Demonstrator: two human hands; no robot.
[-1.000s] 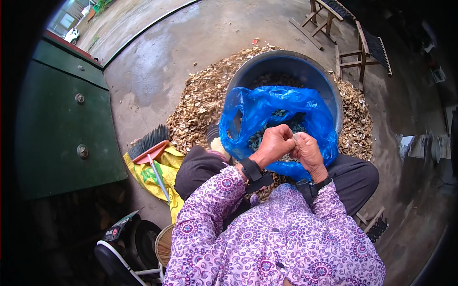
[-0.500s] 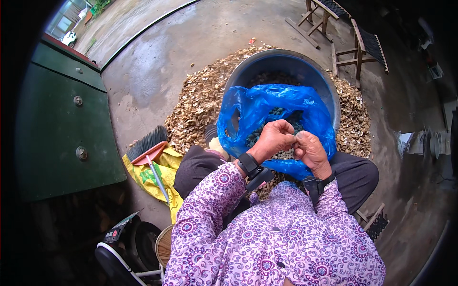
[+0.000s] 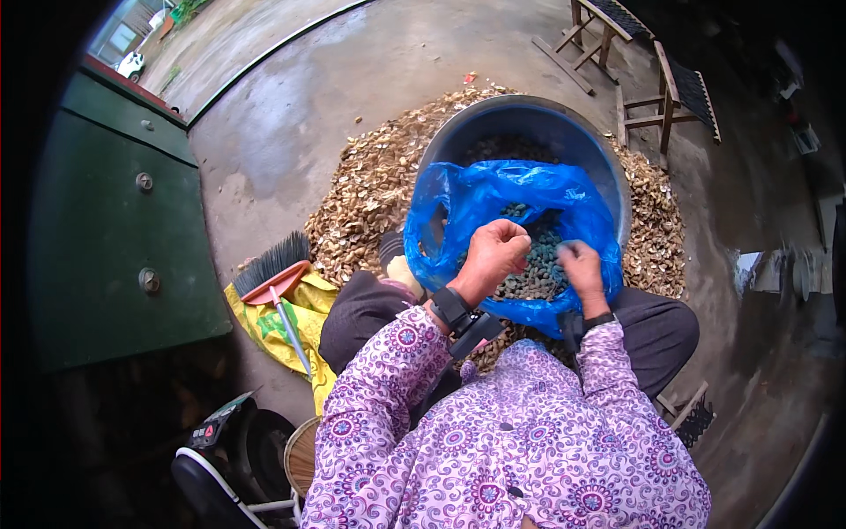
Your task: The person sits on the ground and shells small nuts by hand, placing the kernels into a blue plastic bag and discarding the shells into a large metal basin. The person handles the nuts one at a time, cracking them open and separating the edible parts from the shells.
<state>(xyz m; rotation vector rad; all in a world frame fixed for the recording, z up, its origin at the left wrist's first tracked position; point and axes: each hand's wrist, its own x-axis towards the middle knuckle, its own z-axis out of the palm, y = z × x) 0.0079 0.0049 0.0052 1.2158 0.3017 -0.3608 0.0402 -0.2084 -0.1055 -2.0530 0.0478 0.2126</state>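
Observation:
My left hand point(image 3: 493, 256) hovers over the opening of a blue plastic bag point(image 3: 546, 176), thumb and fingers pinched together. Whatever sits in that pinch is too small to make out. To its right, my right hand point(image 3: 583, 271) hangs over the bag's right side, fingers bent downward and smeared by motion. The two hands are apart. Inside the bag lie many small rounded kernel-like pieces point(image 3: 533, 280), tinted bluish. The bag rests in the near part of a large round metal basin point(image 3: 621, 189), which holds darker pieces at its far side.
A wide heap of pale brown shells point(image 3: 361, 207) surrounds the basin. On the left a broom point(image 3: 278, 282) lies on a yellow sack point(image 3: 256, 313) near a green metal panel point(image 3: 132, 238). Wooden folding stools point(image 3: 670, 97) stand at the far right. A wicker basket point(image 3: 304, 454) is at lower left.
My hands were together at the fingertips and have separated. The left has drawn slightly left, the right has moved right and down toward the bag's contents.

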